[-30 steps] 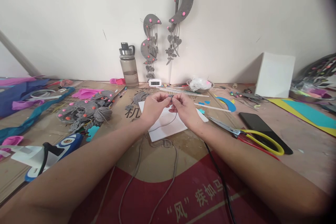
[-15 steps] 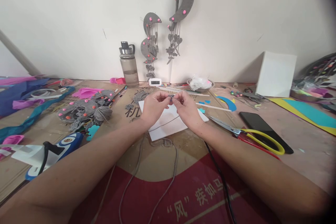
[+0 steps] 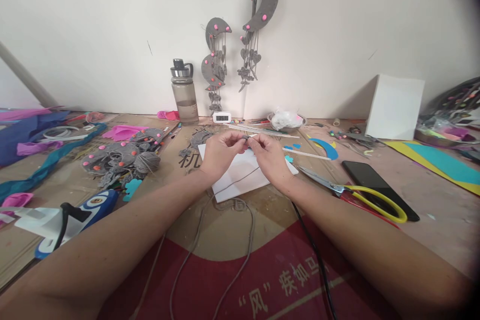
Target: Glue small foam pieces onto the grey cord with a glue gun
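Note:
My left hand [image 3: 224,152] and my right hand [image 3: 269,156] meet above a white sheet [image 3: 240,180], fingertips pinched together. Between them is a small dark grey piece [image 3: 245,137], mostly hidden by the fingers; both hands hold it. A thin grey cord [image 3: 249,255] crosses the sheet below my hands and runs in loops toward the front edge. At the left lies a pile of grey crescents with pink and orange dots [image 3: 122,152], beside a ball of grey yarn [image 3: 147,161].
Yellow-and-red scissors [image 3: 341,189] and a black phone [image 3: 375,185] lie at the right. Behind stand a bottle [image 3: 184,97], a small clock [image 3: 222,117] and a bowl with clear plastic [image 3: 285,119]. A glue gun [image 3: 75,220] lies at the left; grey crescents [image 3: 270,0] hang on the wall.
My fingertips have shifted slightly around the grey piece, and my right hand has moved a little to the right. The cord over the sheet has shifted slightly with it.

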Demonstrator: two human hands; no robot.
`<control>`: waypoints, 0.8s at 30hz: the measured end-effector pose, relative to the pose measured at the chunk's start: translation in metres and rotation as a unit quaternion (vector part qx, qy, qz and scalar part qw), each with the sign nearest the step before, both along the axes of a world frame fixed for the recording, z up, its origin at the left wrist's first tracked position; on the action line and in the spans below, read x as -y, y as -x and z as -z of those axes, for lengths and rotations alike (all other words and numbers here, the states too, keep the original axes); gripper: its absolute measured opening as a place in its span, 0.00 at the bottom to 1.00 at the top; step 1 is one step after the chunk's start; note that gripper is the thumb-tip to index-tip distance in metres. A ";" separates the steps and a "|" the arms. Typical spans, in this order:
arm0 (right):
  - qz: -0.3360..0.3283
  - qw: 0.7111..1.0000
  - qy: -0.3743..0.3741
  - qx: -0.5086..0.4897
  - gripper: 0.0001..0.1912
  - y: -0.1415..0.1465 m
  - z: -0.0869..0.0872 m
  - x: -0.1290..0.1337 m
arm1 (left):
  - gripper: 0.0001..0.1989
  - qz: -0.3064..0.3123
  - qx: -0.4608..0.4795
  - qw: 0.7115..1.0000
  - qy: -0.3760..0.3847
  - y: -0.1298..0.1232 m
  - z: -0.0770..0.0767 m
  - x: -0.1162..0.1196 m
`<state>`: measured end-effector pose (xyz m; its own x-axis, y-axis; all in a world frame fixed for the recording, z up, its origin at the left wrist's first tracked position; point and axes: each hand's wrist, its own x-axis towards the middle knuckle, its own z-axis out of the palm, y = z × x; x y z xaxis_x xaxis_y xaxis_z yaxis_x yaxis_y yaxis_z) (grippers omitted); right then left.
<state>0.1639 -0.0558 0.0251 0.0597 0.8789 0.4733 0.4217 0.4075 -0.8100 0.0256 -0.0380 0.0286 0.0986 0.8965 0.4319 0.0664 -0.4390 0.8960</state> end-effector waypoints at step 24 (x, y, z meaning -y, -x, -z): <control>0.025 0.999 -0.008 0.038 0.12 0.002 -0.001 0.003 | 0.03 0.004 0.017 0.998 0.064 0.001 -0.001 -0.002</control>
